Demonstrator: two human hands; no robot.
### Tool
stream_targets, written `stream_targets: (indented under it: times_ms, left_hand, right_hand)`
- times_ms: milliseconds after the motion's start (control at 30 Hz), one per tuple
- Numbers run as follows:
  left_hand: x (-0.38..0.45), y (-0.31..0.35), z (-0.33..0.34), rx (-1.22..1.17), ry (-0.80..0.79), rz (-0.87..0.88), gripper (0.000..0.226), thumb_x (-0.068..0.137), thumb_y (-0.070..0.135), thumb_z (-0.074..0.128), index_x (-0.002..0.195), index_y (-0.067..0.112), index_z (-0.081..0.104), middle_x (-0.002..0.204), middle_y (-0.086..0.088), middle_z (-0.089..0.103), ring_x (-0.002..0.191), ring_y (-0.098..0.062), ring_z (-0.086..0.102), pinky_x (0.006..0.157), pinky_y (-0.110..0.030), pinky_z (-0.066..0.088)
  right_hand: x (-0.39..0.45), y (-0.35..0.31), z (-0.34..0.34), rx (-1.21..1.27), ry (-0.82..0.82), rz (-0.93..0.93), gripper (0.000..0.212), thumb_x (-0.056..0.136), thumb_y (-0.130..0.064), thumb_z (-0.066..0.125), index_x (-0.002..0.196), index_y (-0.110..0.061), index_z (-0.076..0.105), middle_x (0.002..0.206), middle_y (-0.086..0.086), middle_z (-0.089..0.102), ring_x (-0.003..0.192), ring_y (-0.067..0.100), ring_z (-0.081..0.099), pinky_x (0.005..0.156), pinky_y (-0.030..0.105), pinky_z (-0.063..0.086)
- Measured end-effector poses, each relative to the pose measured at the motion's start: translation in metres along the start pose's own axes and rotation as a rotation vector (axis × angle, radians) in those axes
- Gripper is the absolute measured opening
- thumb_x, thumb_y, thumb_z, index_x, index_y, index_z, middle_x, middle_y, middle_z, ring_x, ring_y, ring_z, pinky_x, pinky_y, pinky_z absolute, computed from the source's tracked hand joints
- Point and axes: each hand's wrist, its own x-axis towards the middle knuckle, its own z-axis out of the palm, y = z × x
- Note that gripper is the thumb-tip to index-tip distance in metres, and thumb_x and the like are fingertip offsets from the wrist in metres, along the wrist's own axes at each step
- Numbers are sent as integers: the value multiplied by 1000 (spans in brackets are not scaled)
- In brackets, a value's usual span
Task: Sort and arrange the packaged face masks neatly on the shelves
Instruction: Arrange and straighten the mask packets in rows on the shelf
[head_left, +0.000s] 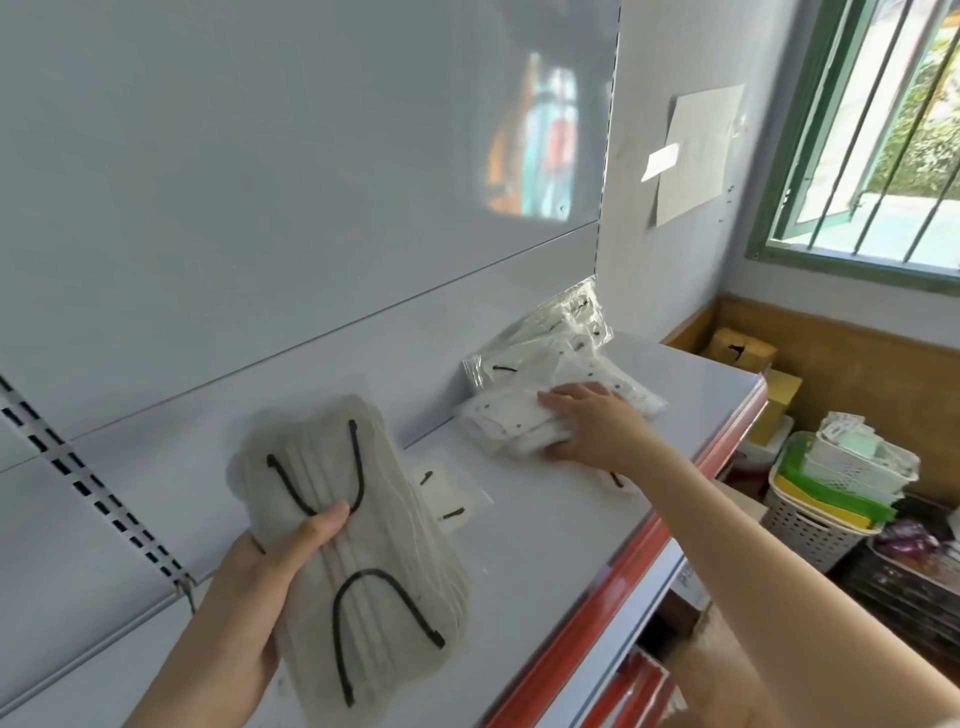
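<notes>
Landmark: white metal shelf with a red front edge strip (613, 519); all positions below refer to it.
Left hand: the left hand (260, 582) grips a stack of pale grey pleated face masks with black ear loops (358, 525), thumb across the front, held above the shelf's left part.
Right hand: the right hand (592, 423) lies flat, fingers straight, pressing on a pile of white face masks in clear plastic packets (524, 415) at the shelf's right end, near the back panel.
Other stock: one flat clear packet with black loops (447, 493) lies on the shelf between the two hands.
Step in hand: judged to be squaring the white pile.
Procedure: keep the palm flat; slide the packets toward the back panel until the edges align; avoid pushing any toward the red edge strip.
Risk: slippery film may let the top packets skid.
Next: the grey stack probably needs its own spot beside the pile.
</notes>
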Motion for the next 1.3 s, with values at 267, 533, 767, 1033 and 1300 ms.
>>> stream_targets:
  times_ms: [267,533,767,1033,1300]
  left_hand:
    - [9,4,2,-34,119,14,51,65,30,76,113,13,70,93,-8,80,95,-31,73,80,-40,53]
    - [4,-1,-2,-105,132,9,55,62,30,84,113,13,71,95,-9,80,92,-31,74,80,-40,54]
    - [-3,-10,-7,-52,152,8,50,69,32,77,115,16,71,97,-9,80,94,-31,75,80,-41,55]
    - [1,-10,4,-18,151,28,40,75,28,77,113,18,71,95,-5,80,95,-28,74,81,-39,55]
    - [5,-13,10,-8,161,61,44,73,30,77,114,18,71,97,-4,80,97,-26,74,83,-39,55]
  right_hand:
    - [7,-20,-61,488,405,98,22,87,-39,71,79,-26,55,79,1,60,78,23,57,70,35,43]
    - [-9,-40,-91,1481,-41,-76,25,94,4,55,116,-4,62,97,14,71,90,28,69,80,37,60]
    - [-22,-28,-40,746,-89,300,77,82,-34,80,142,-7,40,117,7,53,94,20,62,66,28,54]
    - [-37,-10,-26,638,266,369,32,79,-11,78,109,-13,67,88,6,69,77,19,62,64,24,45]
    - [-56,-27,-23,1320,373,518,55,86,-64,59,120,-22,55,111,5,63,101,26,61,90,46,53]
